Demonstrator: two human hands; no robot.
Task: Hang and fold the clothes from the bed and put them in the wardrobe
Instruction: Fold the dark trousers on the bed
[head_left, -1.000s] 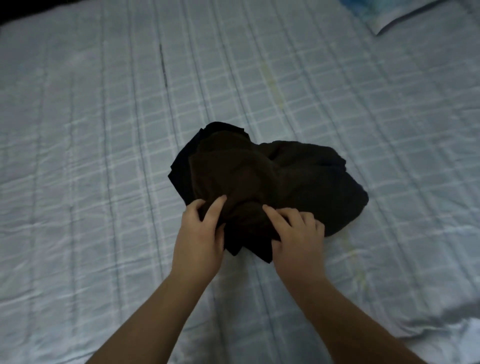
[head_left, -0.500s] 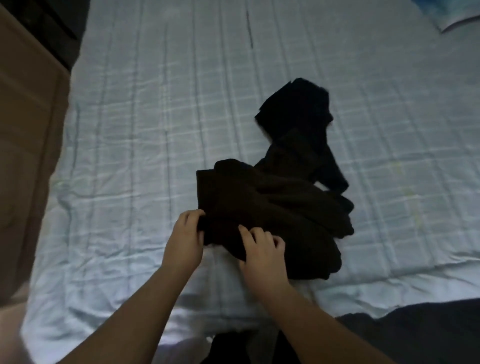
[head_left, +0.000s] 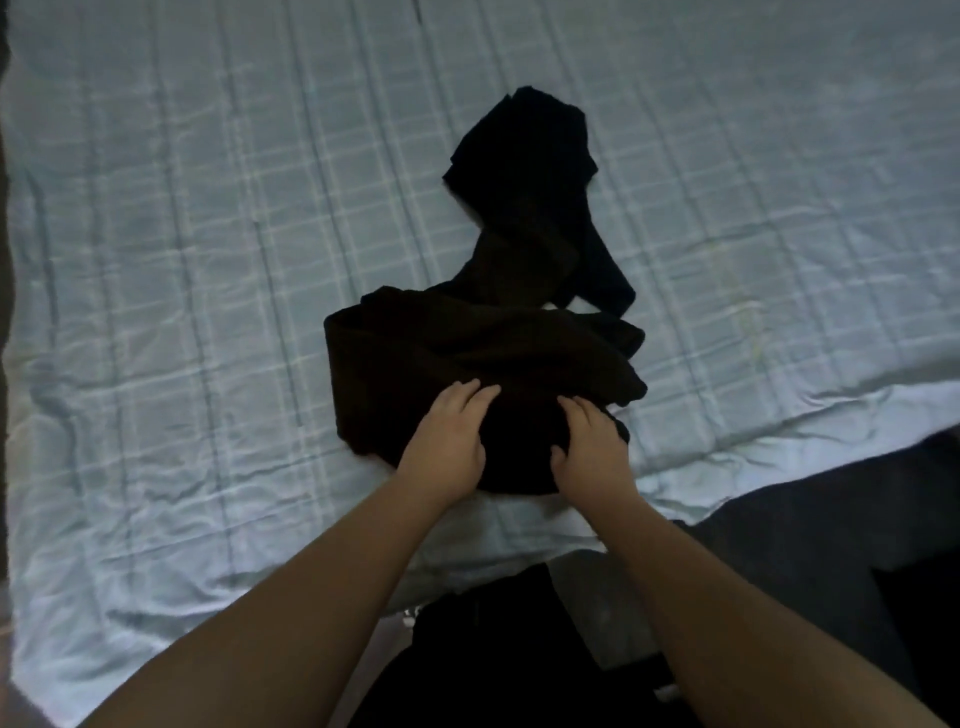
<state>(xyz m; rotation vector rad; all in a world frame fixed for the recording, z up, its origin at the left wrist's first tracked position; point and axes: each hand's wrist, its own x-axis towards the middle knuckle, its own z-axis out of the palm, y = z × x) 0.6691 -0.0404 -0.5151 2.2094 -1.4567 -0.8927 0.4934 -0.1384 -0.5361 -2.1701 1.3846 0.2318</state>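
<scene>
Head view: a pale blue checked bedsheet (head_left: 208, 260) covers the bed, its near edge by my legs, the room dim. On it lies a dark garment (head_left: 467, 364), bunched at my end, its long axis running away from me and tapering to a black far end. My left hand (head_left: 447, 441) and right hand (head_left: 592, 447) lie slightly apart on the bunched end, fingers loosely bent; whether they grip it I cannot tell.

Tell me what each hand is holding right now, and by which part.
Both hands are on the dark garment, at its near edge. The left hand rests on it with fingers extended; the right hand curls into the cloth, seemingly gripping a fold.
</scene>
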